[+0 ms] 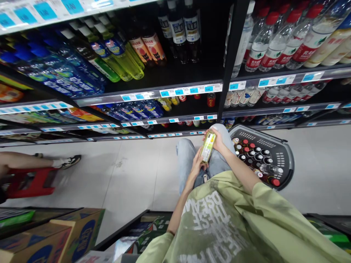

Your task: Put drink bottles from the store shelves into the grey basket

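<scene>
Holding a yellow-green drink container just right of the frame's centre, tilted above the jeans, with label facing up. Gripped at both ends: at the lower by a left hand, at the upper by a right hand, with fingers closed to the container's width and nothing else visible in either palm. Cannot tell the firmness of the squeeze, nor bottle from carton. Step in hand, as a judgement: a steady 2-handed hold, perhaps with a look at the label. Just beside the right leg, right of centre: a grey basket, loaded with capped bottles. Across the top: stocked shelves. For any move from here, probably called for: loosening 1 hand while keeping the other closed.
</scene>
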{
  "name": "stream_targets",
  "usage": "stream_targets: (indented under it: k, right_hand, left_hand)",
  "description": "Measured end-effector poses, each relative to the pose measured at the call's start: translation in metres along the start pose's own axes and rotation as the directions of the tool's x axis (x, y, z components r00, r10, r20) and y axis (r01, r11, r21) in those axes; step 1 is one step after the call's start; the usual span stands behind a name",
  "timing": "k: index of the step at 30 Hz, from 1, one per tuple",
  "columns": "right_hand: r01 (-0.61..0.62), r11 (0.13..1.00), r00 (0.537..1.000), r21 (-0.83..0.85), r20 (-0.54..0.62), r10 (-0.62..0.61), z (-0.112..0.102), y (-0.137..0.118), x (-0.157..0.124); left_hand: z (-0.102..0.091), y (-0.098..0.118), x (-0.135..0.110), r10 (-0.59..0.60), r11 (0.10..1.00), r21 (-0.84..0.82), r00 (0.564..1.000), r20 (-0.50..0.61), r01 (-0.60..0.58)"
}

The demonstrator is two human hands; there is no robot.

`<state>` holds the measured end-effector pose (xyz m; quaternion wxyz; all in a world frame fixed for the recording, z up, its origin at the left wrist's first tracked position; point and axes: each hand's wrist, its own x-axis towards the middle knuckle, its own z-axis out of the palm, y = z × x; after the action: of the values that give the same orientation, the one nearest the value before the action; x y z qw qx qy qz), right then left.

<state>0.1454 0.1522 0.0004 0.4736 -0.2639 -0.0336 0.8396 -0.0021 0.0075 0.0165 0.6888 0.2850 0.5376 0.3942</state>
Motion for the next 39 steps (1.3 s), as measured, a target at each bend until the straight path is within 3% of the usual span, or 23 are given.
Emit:
stream_targets:
  k: [3, 5, 9, 12, 15, 25, 29, 33, 39]
  right_hand:
    - [0.005, 1.0, 1.0, 0.0, 0.01, -0.005, 0.0, 0.0, 0.0]
    - [0.01, 1.0, 1.0, 0.001, 0.009, -0.01, 0.0, 0.0, 0.0]
    - [0.034, 0.999, 0.999, 0.007, 0.007, -0.034, 0.001, 0.001, 0.001]
    - [0.05, 0.999, 0.999, 0.007, 0.015, -0.05, 0.0, 0.003, 0.002]
    - [0.061, 0.998, 0.998, 0.005, 0.018, -0.061, -0.001, 0.004, 0.003]
    - [0.078, 0.997, 0.997, -0.03, 0.013, -0.077, -0.003, 0.004, 0.004]
    - [0.07, 0.997, 0.998, -0.023, -0.001, -0.07, -0.002, 0.003, 0.002]
    - [0.049, 0.998, 0.998, -0.026, -0.032, -0.05, -0.001, 0.002, 0.0]
    - [0.03, 0.998, 0.998, -0.055, -0.057, -0.034, -0.002, 0.001, 0.001]
  left_hand:
    - [0.003, -0.002, -0.002, 0.05, 0.988, 0.149, 0.998, -0.022, -0.046]
    - [0.003, -0.006, 0.0, 0.165, 0.957, 0.255, 0.983, -0.083, -0.139]
    - [0.001, -0.013, 0.007, 0.423, 0.853, 0.439, 0.867, -0.263, -0.283]
    - [-0.002, -0.017, 0.011, 0.449, 0.845, 0.47, 0.816, -0.363, -0.256]
    - [-0.003, -0.018, 0.011, 0.448, 0.854, 0.451, 0.807, -0.385, -0.259]
    - [-0.004, -0.009, 0.007, 0.421, 0.863, 0.449, 0.821, -0.386, -0.232]
    - [-0.002, -0.005, 0.003, 0.294, 0.919, 0.36, 0.886, -0.359, -0.159]
    - [0.0, -0.002, -0.001, 0.151, 0.954, 0.29, 0.953, -0.264, -0.071]
    - [0.002, 0.001, -0.002, 0.043, 0.974, 0.225, 0.986, -0.163, -0.005]
